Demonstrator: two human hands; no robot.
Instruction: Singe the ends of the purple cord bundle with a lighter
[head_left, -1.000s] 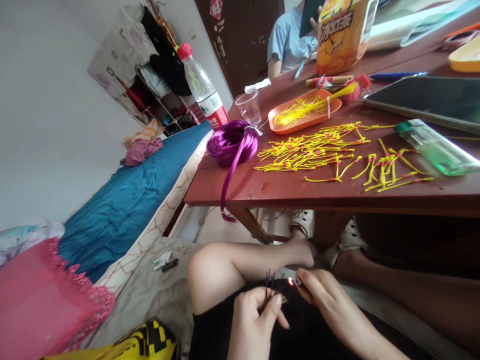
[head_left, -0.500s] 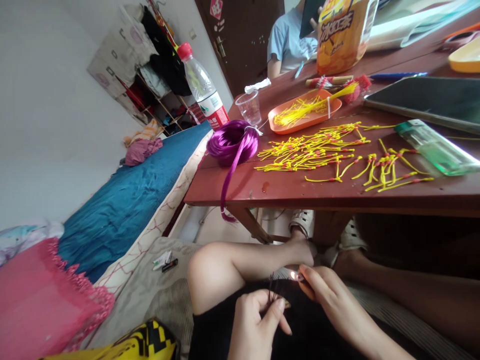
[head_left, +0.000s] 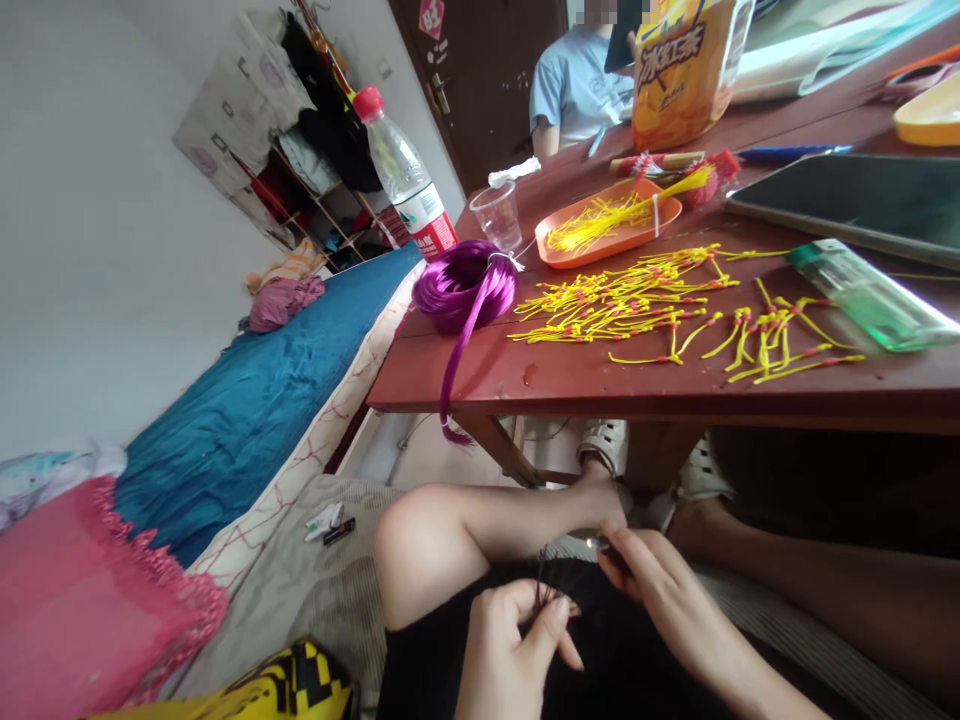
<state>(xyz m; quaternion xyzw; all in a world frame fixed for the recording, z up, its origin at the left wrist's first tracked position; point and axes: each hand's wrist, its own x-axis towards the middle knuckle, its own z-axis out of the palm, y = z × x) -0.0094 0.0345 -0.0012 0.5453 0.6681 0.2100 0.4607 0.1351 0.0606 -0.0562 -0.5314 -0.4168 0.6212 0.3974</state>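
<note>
Over my lap, my left hand (head_left: 514, 640) pinches a few thin dark threads (head_left: 541, 572) between thumb and fingers, their ends sticking up. Just right of them, my right hand (head_left: 660, 580) is closed around a lighter (head_left: 596, 544). Only its metal tip shows, with a small bright spot; the fingers cover the rest. A gap separates the lighter tip from the threads. On the table (head_left: 480, 385) in front lie many short yellow knotted cords (head_left: 645, 290) with red bits. A coil of purple cord (head_left: 465, 285) hangs one end over the table's edge.
A green lighter (head_left: 874, 295), a tablet (head_left: 862, 205), an orange tray (head_left: 600, 255) of yellow cords, a plastic cup (head_left: 496, 215), a red-capped bottle (head_left: 409, 175) and a tea bottle (head_left: 679, 75) stand or lie on the table. A person in blue (head_left: 577, 85) sits across.
The flame at the lighter's tip has shrunk to a small bright spot. My right hand has shifted slightly right, away from the threads. My left hand keeps its place.
</note>
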